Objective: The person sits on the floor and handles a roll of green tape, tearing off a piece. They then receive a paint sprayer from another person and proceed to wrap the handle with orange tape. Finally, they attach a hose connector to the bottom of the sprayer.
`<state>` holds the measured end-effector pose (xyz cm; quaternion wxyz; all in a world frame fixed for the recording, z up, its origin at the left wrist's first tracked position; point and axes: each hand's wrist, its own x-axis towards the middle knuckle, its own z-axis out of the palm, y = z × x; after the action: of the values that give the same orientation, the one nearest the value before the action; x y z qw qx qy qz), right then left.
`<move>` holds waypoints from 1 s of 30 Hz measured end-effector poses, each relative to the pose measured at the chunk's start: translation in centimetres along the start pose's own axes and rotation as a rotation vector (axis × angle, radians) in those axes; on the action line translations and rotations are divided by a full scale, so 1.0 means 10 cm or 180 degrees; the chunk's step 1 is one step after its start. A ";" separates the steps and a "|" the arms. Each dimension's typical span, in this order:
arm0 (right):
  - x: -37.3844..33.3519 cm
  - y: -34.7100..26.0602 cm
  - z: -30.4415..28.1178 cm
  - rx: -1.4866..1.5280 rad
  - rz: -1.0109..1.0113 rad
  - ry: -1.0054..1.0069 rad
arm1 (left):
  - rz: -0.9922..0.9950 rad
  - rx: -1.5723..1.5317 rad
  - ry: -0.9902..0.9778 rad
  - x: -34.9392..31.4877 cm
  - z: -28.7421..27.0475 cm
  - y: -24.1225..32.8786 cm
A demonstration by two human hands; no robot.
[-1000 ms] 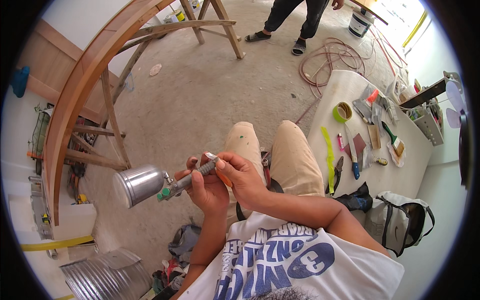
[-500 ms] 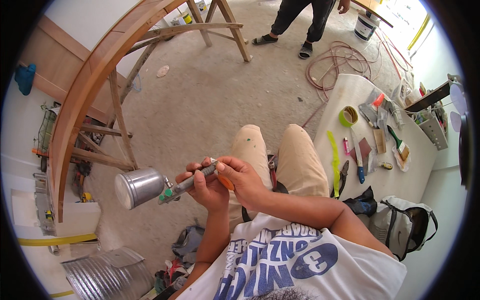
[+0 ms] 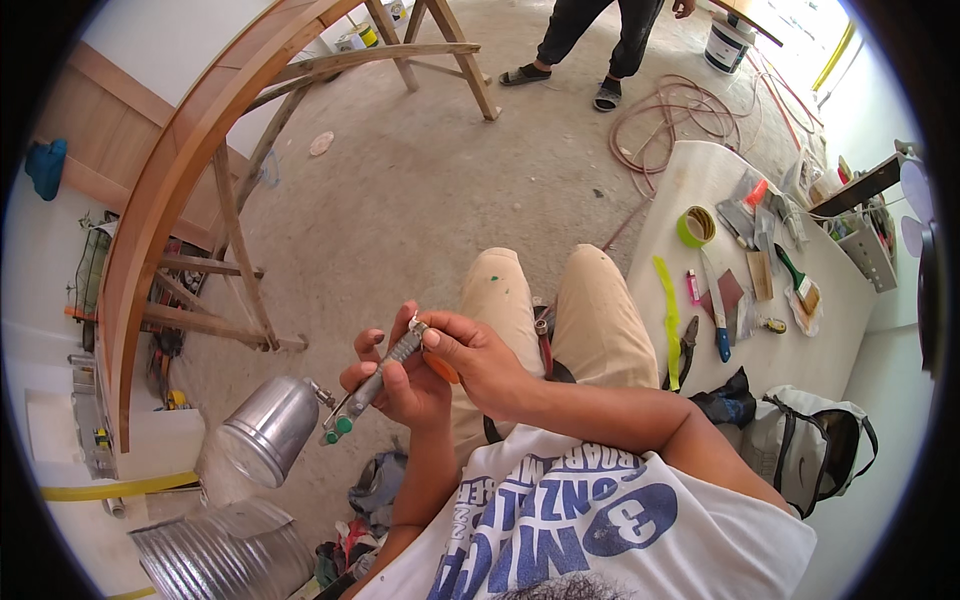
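A metal spray gun [image 3: 357,403] with a silver paint cup [image 3: 269,430] and green knobs is tilted across the space left of my knees. My left hand [image 3: 412,395] holds it around its ribbed grey body, with some fingers raised off it. Closed in a pinch, my right hand [image 3: 478,362] grips the gun's upper end, by a small metal fitting [image 3: 416,324]. An orange piece [image 3: 442,369] shows below the right fingers, mostly hidden; its kind cannot be made out.
On the right, a white board [image 3: 690,170] carries green tape [image 3: 696,227], a blue-handled knife [image 3: 720,325], pliers [image 3: 687,347] and a brush [image 3: 797,285]. A curved wooden frame [image 3: 160,220] stands left. A red hose [image 3: 640,150] lies coiled near another person's feet [image 3: 608,97].
The spray gun has tipped, its cup swinging down and toward me. My left fingers have loosened and spread a little; the right hand stays at the gun's end, shifted slightly left.
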<state>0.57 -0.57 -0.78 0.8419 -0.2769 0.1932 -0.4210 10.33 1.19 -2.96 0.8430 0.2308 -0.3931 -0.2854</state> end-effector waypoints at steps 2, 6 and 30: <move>-0.01 0.01 0.01 -0.0045 0.0028 -0.0018 | 0.0004 0.0070 0.0159 0.02 0.04 0.02; -0.04 0.01 0.03 -0.0101 0.0092 0.0036 | -0.0215 0.0108 0.0316 -0.01 -0.02 0.06; -0.16 -0.07 0.05 -0.1223 0.0013 0.0100 | -0.0549 -0.0380 0.0422 0.01 -0.15 0.05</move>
<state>-0.49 0.56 0.15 0.7712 -0.4256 0.2836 -0.3789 11.76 1.70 -3.52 0.8517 0.2315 -0.2975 -0.3639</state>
